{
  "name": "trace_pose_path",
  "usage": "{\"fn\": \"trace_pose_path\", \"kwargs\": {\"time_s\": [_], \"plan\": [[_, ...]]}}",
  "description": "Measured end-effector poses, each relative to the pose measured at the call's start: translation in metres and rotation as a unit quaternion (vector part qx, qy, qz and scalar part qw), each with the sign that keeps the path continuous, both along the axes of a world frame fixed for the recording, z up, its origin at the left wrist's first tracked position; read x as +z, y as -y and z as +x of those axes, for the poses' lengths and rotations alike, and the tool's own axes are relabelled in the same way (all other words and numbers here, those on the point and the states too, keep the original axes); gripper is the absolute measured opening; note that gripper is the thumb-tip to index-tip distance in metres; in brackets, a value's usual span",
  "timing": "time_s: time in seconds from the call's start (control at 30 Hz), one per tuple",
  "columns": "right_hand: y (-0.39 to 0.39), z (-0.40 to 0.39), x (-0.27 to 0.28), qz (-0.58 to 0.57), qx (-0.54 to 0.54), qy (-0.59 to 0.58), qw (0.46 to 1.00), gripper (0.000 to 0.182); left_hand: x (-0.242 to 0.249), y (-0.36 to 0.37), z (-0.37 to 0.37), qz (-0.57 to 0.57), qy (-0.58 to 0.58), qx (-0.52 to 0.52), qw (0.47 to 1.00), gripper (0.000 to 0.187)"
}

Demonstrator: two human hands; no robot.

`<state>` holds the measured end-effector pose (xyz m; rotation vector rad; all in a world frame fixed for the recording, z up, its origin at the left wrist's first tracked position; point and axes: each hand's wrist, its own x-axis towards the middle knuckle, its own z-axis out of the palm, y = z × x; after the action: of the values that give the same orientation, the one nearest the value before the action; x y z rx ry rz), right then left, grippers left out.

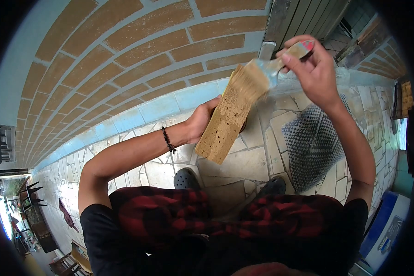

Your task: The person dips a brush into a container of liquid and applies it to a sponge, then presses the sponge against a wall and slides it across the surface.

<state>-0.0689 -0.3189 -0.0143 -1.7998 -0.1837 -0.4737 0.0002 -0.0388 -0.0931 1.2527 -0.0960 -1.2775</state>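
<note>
My left hand [201, 120], wearing a dark beaded bracelet, grips a long flat block [223, 124] by its left edge; most of the fingers are hidden behind it. The block has a tan, pitted, sponge-like face with yellow showing along its upper edge, and it is held tilted above the floor. In my right hand [311, 69] is a paintbrush [270, 70] with a worn, paint-marked handle. Its wide tan bristles [250, 80] lie against the upper end of the block and are slightly blurred. Something round and dark shows partly behind the block's right edge.
A brick-patterned wall [151, 43] with a pale blue base [158, 108] rises in front. On the stone-paved floor [234, 168] lies a dark textured mat [312, 142] to the right. My shoes [186, 178] are below. A blue and white box [386, 230] stands far right.
</note>
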Motion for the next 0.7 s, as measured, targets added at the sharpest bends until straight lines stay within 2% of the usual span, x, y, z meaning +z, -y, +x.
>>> {"fn": "trace_pose_path", "kwargs": {"time_s": [0.03, 0.13, 0.17, 0.23, 0.33, 0.37, 0.47, 0.57, 0.67, 0.7], "plan": [[0.003, 0.002, 0.001, -0.006, -0.023, 0.033, 0.999, 0.026, -0.001, 0.0, 0.001, 0.003, -0.008, -0.001, 1.0, 0.051], [-0.001, -0.004, 0.011, -0.123, -0.086, 0.123, 0.981, 0.023, -0.004, -0.001, 0.006, 0.008, -0.025, -0.008, 1.0, 0.051], [-0.002, -0.005, 0.008, -0.169, -0.078, 0.188, 0.964, 0.022, -0.005, -0.002, 0.005, 0.007, -0.026, -0.01, 1.0, 0.051], [-0.009, -0.006, 0.008, -0.316, -0.013, 0.307, 0.897, 0.025, -0.005, -0.002, 0.006, 0.008, -0.026, -0.013, 1.0, 0.053], [-0.039, -0.026, -0.012, -0.282, 0.122, 0.229, 0.924, 0.03, -0.008, -0.001, 0.009, 0.01, -0.034, -0.013, 0.999, 0.056], [-0.053, -0.034, -0.015, -0.356, 0.117, 0.25, 0.893, 0.03, -0.009, -0.001, 0.009, 0.009, -0.045, -0.01, 0.999, 0.057], [-0.071, -0.048, -0.01, -0.267, 0.154, 0.227, 0.924, 0.027, -0.017, -0.003, 0.009, 0.012, -0.038, 0.001, 0.999, 0.059], [-0.069, -0.053, -0.003, -0.098, 0.153, 0.084, 0.98, 0.024, -0.013, -0.005, 0.007, 0.021, -0.033, 0.004, 0.999, 0.059], [-0.045, -0.018, -0.017, -0.101, 0.08, 0.124, 0.984, 0.021, -0.003, -0.005, 0.008, 0.007, -0.005, -0.012, 1.0, 0.051], [-0.037, -0.012, -0.016, -0.046, 0.043, 0.081, 0.995, 0.02, -0.012, -0.005, 0.011, -0.006, 0.017, -0.018, 1.0, 0.049]]}}
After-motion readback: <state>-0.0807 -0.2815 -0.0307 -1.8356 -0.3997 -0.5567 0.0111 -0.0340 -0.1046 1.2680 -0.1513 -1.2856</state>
